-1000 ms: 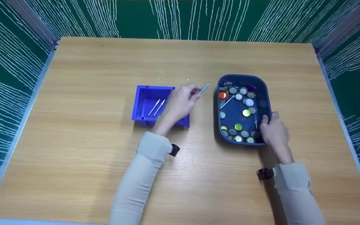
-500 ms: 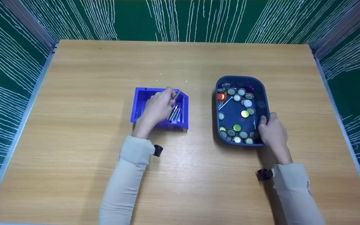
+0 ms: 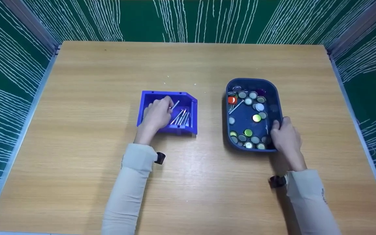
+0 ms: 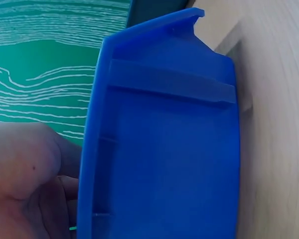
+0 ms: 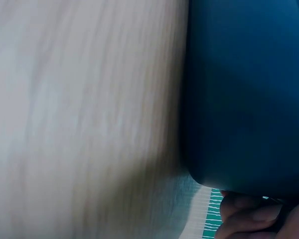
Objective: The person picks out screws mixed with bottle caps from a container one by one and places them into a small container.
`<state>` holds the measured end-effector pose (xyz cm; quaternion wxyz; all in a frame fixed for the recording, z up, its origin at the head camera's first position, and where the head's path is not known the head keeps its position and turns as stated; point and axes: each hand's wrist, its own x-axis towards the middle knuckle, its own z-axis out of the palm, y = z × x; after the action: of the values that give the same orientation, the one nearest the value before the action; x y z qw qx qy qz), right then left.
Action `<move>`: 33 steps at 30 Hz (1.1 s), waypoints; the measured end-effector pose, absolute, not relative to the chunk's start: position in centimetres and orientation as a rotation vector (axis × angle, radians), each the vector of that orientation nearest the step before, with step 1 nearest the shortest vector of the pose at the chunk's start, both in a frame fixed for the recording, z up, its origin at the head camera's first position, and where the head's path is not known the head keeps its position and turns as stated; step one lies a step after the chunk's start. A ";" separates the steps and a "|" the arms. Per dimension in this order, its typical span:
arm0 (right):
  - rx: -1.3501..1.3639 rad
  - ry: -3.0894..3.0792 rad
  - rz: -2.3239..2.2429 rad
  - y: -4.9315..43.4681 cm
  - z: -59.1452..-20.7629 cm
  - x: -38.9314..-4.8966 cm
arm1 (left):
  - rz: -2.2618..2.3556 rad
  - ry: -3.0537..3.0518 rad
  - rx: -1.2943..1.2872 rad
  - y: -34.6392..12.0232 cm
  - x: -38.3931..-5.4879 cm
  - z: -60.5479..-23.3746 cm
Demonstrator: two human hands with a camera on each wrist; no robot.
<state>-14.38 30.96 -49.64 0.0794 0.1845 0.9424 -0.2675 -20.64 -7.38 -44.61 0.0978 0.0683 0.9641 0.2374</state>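
My left hand (image 3: 157,114) is over the purple-blue bin (image 3: 145,101) in the head view, its fingertips pinching a thin silver screw (image 3: 175,104). Several more silver screws (image 3: 181,118) lie side by side on the bin floor. The left wrist view shows the outer wall of this bin (image 4: 174,159), with part of the left hand (image 4: 25,174) behind its rim. With thumb inside, my right hand (image 3: 286,135) grips the near right rim of a navy tray (image 3: 253,80). Bottle caps (image 3: 248,133) and another screw (image 3: 236,106) lie in that tray.
The bin and tray stand apart on a wooden table (image 3: 207,182), with bare wood between them. Small white specks (image 3: 195,84) dot the surface behind the bin. Green walls with white streaks (image 3: 188,21) enclose the back and sides.
From the gap between the containers, my left hand has moved left over the bin with the screw, then slightly lower left, uncovering the screws inside. My right hand stays on the tray rim.
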 end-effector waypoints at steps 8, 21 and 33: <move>0.554 2.807 -0.797 31.1 -49.7 -14.4 | 0.615 2.882 0.177 -6.9 -20.8 -44.8; 0.540 2.789 -0.803 31.2 -49.6 -14.5 | 0.707 2.905 0.267 -3.2 -21.1 -43.0; 0.557 2.795 -0.803 31.1 -49.6 -14.3 | 0.912 2.823 0.520 5.4 -21.2 -43.3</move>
<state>-14.34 31.11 -49.64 0.0901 0.1875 0.9401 -0.2699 -21.23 5.36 -43.32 0.0649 0.1722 0.9353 0.3022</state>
